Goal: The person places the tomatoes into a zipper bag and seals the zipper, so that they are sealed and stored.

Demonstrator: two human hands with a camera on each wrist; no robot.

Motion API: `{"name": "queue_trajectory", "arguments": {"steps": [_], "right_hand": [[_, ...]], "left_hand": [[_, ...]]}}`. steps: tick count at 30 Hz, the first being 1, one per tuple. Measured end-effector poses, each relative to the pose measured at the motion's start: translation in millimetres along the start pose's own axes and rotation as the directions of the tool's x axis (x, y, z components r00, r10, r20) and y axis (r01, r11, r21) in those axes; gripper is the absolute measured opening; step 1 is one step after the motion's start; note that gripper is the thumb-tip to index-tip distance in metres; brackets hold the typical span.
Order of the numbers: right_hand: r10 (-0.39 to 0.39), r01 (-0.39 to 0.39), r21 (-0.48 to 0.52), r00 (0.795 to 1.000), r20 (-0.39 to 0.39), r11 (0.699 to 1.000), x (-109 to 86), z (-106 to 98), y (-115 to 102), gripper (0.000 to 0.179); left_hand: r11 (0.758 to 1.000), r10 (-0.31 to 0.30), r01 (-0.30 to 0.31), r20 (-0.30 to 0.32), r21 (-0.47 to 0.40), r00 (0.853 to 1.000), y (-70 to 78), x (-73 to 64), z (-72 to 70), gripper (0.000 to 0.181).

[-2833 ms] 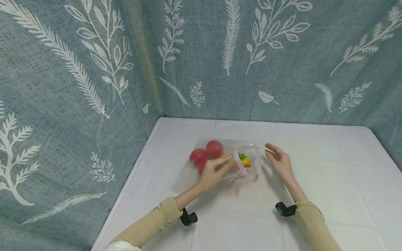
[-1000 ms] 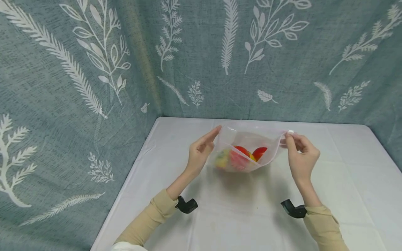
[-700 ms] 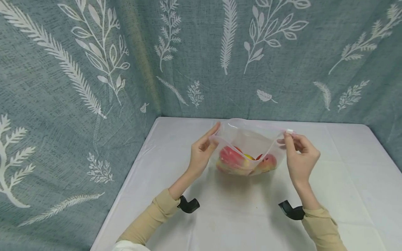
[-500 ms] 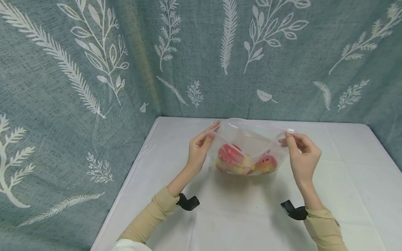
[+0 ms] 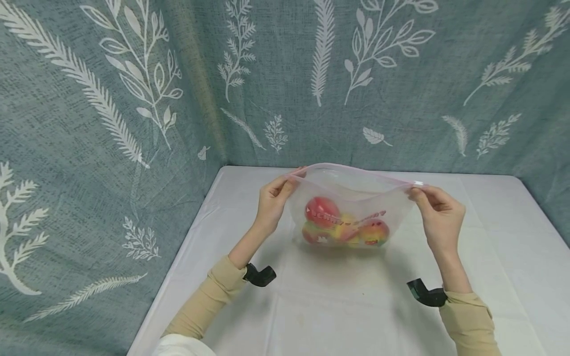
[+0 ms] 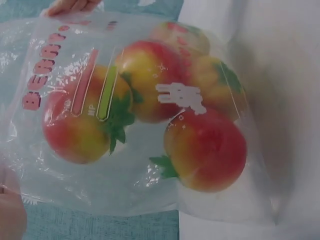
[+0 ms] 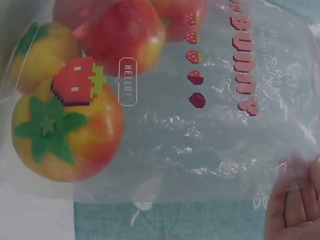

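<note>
A clear zip bag (image 5: 398, 207) with pink lettering hangs upright between my two hands in the head view, its mouth gaping at the top. My left hand (image 5: 271, 201) pinches the left end of the rim between thumb and fingers. At the other end, close to a white zip slider (image 5: 418, 183), my right hand (image 5: 442, 217) pinches the rim. Several red-and-yellow tomatoes (image 6: 207, 150) lie heaped in the bottom; one tomato (image 7: 67, 132) shows its green leafy top in the right wrist view. Whether the bag's base touches the table cannot be told.
A white cloth covers the table (image 5: 338, 306), whose back edge meets a blue-green curtain (image 5: 285, 74) with white leaf prints. The curtain also runs along the left side. Black wrist mounts (image 5: 260, 275) jut inward from both forearms.
The bag lay flat, then was lifted upright, and the tomatoes settled to its bottom. Both hands took its rim and moved apart, stretching it wider; the printed front now faces me.
</note>
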State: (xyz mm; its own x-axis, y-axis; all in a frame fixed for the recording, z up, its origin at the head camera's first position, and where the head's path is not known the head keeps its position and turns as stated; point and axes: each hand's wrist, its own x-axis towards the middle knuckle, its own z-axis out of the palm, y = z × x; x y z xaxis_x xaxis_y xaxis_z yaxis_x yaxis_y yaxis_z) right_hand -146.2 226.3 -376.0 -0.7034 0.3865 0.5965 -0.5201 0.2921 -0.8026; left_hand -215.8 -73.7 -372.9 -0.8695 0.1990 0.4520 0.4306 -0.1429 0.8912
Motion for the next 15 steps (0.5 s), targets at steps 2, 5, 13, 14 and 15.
{"name": "queue_trajectory", "arguments": {"steps": [2,5,13,14,15], "right_hand": [[0.009,-0.009,0.001,1.0,0.001,1.0,-1.0,1,-2,0.012],[0.011,-0.011,0.001,1.0,-0.009,1.0,-2.7,4,-4,0.012],[-0.012,0.013,0.017,0.999,-0.035,1.0,-5.3,11,-3,0.015],[-0.014,0.014,0.011,0.999,-0.039,1.0,-5.5,11,-4,0.015],[-0.013,0.013,0.01,0.999,-0.043,1.0,-5.6,13,-4,0.015]], "left_hand": [[1.0,-0.002,0.002,0.01,0.015,1.0,0.2,0.6,-1.5,0.041],[1.0,0.003,-0.003,0.01,0.026,1.0,1.7,0.1,-2.7,0.037],[0.991,0.127,-0.121,-0.097,0.058,0.987,23.3,-4.4,1.8,0.038],[0.987,0.153,-0.148,-0.105,0.061,0.983,28.8,-3.9,3.3,0.038],[0.983,0.177,-0.171,-0.11,0.061,0.978,34.6,-3.2,4.7,0.038]]}}
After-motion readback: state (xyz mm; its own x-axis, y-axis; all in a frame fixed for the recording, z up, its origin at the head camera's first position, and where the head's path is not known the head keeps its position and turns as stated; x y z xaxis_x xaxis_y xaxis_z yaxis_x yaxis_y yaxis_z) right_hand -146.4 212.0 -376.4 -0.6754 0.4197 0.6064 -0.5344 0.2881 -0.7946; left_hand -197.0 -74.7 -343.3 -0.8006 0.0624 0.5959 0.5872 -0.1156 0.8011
